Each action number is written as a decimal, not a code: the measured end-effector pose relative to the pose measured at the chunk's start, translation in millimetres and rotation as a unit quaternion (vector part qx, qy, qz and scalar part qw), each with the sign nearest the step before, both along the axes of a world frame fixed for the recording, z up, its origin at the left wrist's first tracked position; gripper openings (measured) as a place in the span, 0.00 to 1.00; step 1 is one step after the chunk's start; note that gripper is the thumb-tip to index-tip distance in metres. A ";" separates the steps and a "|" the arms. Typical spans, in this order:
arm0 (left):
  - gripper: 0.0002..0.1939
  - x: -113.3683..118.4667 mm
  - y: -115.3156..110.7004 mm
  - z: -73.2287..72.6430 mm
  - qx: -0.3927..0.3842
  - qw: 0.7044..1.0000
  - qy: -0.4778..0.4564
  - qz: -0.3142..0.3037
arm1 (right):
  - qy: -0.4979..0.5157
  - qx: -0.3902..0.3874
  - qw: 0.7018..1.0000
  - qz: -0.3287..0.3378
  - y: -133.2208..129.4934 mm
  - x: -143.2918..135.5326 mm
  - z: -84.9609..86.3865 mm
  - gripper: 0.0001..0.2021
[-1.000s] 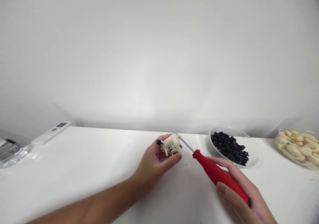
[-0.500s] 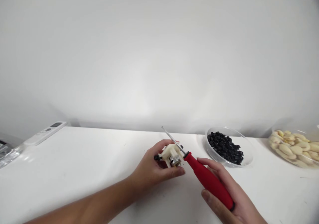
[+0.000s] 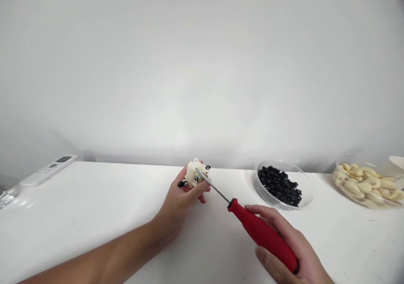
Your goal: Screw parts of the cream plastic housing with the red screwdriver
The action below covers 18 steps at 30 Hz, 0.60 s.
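My left hand (image 3: 178,200) holds a small cream plastic motor assembly (image 3: 193,173) with black bits on its sides, lifted a little above the white table (image 3: 94,216). My right hand (image 3: 290,254) grips the red handle of a screwdriver (image 3: 261,234) at the lower right. Its thin metal shaft runs up and to the left, and the tip rests on the assembly's right side.
A clear bowl of small black parts (image 3: 279,185) stands right of the assembly. A second clear bowl of cream parts (image 3: 366,185) sits at the far right. A white remote control (image 3: 47,170) lies at the back left. A white wall rises behind the table.
My left hand has turned and raised the assembly, shifting it left. The screwdriver has drawn back so that its tip, which reached past the assembly, now meets its side.
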State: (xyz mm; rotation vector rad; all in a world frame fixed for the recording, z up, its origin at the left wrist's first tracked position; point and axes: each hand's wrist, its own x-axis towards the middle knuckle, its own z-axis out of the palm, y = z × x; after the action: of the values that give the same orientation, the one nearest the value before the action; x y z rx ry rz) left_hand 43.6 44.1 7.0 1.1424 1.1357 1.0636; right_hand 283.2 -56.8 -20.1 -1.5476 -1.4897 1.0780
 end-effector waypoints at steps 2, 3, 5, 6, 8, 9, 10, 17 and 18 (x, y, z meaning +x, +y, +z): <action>0.29 0.0 0.7 -2.9 0.005 1.000 0.002 -0.003 | -0.003 -0.004 1.000 -0.005 0.0 -0.9 0.5 0.27; 0.30 -0.1 1.1 -4.7 0.008 1.000 0.005 -0.005 | -0.004 -0.003 1.000 -0.007 0.1 -1.4 0.8 0.27; 0.33 -0.5 1.7 -8.1 0.014 1.000 0.011 -0.010 | -0.010 0.005 1.000 -0.006 0.4 -2.7 1.3 0.26; 0.35 -0.9 1.6 -9.3 0.016 1.000 0.013 -0.013 | -0.013 0.011 1.000 -0.005 0.6 -3.4 1.5 0.26; 0.36 -2.0 0.7 -10.0 0.016 1.000 0.014 -0.018 | -0.017 0.017 1.000 -0.004 1.0 -4.6 1.7 0.25; 0.36 -2.7 -0.1 -9.5 0.015 1.000 0.015 -0.020 | -0.018 0.017 1.000 -0.005 1.2 -5.2 1.8 0.25; 0.35 -3.5 -0.9 -8.7 0.013 1.000 0.015 -0.022 | -0.018 0.016 1.000 -0.005 1.4 -5.6 2.0 0.25; 0.14 -3.7 5.5 -6.1 -0.025 0.997 -0.068 0.027 | -0.017 0.002 1.000 -0.003 3.7 -6.5 5.0 0.25; 0.11 -3.3 7.0 -6.3 -0.022 0.996 -0.083 0.030 | -0.013 0.002 1.000 -0.003 4.3 -6.7 5.8 0.25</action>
State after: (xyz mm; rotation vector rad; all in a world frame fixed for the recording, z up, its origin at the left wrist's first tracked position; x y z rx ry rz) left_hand 40.4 51.1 0.6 0.9713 1.0625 1.1520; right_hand 276.6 -52.4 -14.3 -1.5673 -1.5027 1.0550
